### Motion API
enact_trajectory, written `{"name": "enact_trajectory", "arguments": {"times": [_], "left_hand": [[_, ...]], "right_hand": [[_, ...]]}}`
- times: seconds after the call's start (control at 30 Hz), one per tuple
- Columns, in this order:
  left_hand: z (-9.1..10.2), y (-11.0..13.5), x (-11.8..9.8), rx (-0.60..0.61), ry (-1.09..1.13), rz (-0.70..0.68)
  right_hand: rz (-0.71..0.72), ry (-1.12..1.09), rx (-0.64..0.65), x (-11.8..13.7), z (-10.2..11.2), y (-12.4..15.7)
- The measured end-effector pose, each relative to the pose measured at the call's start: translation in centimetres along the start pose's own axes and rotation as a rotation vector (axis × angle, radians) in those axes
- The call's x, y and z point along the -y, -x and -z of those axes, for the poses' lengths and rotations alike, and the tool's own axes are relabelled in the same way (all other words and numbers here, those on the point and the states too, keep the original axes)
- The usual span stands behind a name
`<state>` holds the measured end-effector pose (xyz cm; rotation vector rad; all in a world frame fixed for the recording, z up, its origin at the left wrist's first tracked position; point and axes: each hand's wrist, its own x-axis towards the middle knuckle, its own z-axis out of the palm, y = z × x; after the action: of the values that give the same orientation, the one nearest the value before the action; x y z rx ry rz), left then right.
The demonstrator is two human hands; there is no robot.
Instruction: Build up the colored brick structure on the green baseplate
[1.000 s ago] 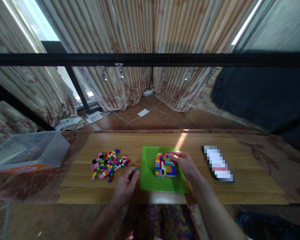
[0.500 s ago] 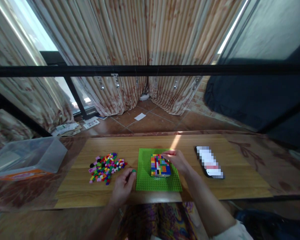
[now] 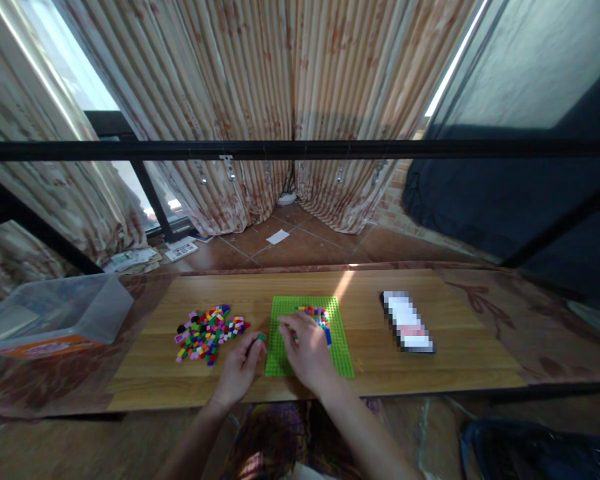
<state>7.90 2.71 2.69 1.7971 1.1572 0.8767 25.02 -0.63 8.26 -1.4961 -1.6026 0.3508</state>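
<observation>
My left hand [image 3: 239, 370] is closed at the left edge of the green baseplate [image 3: 279, 365], pinching a small dark green toy brick [image 3: 261, 337] between thumb and fingertips. Over the baseplate, my right hand [image 3: 307, 348] has its thumb and fingers a little apart, with nothing visible between them. It covers most of a multicoloured block of bricks [image 3: 325, 313]; only the far rows and a blue right corner show. A loose heap of small coloured bricks [image 3: 207, 333] lies to the left of my left hand.
A phone [image 3: 407, 321] lies on the right of the wooden table [image 3: 365, 293]. At far left stands a clear plastic bin [image 3: 100, 310]. A black rail [image 3: 300, 150] runs across beyond the table, with curtains [image 3: 230, 80] behind.
My right hand has moved left from the far right corner of the brick block, now covering much of it near my left hand. My left hand still holds the green brick. The view has shifted slightly.
</observation>
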Motion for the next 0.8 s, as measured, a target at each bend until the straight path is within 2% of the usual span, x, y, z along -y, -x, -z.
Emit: {"name": "enact_trajectory", "arguments": {"times": [0.13, 0.27, 0.53, 0.8], "left_hand": [[0.1, 0.0, 0.0, 0.037, 0.114, -0.031], [0.2, 0.1, -0.4, 0.027, 0.140, -0.018], [0.2, 0.0, -0.3, 0.018, 0.134, 0.015], [0.3, 0.0, -0.3, 0.024, 0.116, 0.025]], "right_hand": [[-0.006, 0.107, 0.155, 2.0, -2.9, 0.6], [-0.025, 0.086, 0.203, 1.8, -4.2, 0.5], [-0.031, 0.042, 0.169, 1.1, -4.8, 0.4], [-0.109, -0.078, 0.022, 1.6, -3.6, 0.7]]}}
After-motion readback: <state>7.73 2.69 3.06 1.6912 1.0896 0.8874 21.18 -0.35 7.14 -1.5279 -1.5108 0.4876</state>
